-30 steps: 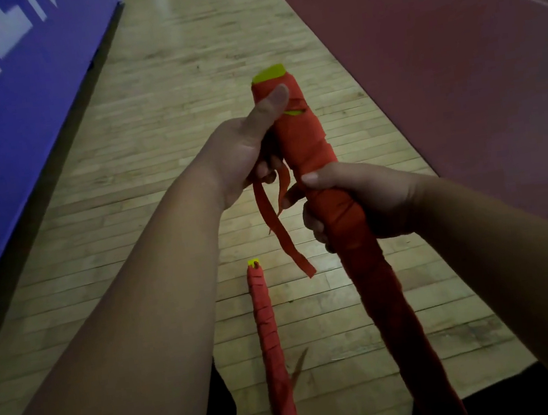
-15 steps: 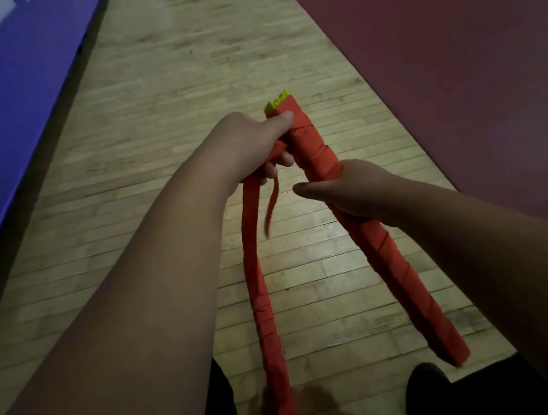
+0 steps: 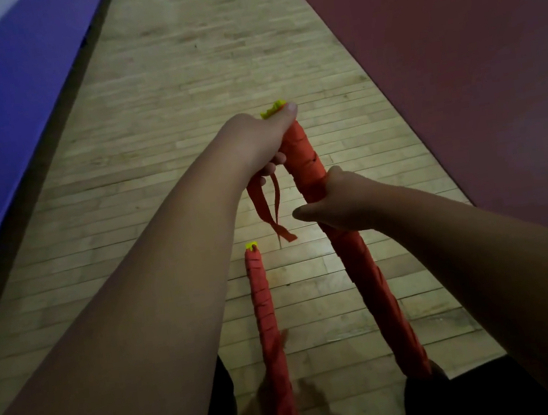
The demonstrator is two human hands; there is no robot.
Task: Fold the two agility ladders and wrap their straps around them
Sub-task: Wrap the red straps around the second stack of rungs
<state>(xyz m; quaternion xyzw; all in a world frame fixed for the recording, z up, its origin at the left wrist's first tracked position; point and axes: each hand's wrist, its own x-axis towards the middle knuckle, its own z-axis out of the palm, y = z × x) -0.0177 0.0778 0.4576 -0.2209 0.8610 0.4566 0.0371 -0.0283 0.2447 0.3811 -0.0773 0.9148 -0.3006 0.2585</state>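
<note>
Left grip [image 3: 257, 140] is clutching the top of the held ladder [image 3: 304, 158] plus its loose strap [image 3: 261, 205]; right grip [image 3: 341, 203] is curling round its middle. Second wrapped ladder [image 3: 264, 312] is lying on the wooden floor [image 3: 185, 114].

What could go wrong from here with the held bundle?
The strap ends hang loose below the left hand; if its grip slackens, the wrap on the held bundle may unwind. The second bundle lies on the floor close below, so a step forward might land on it.
</note>
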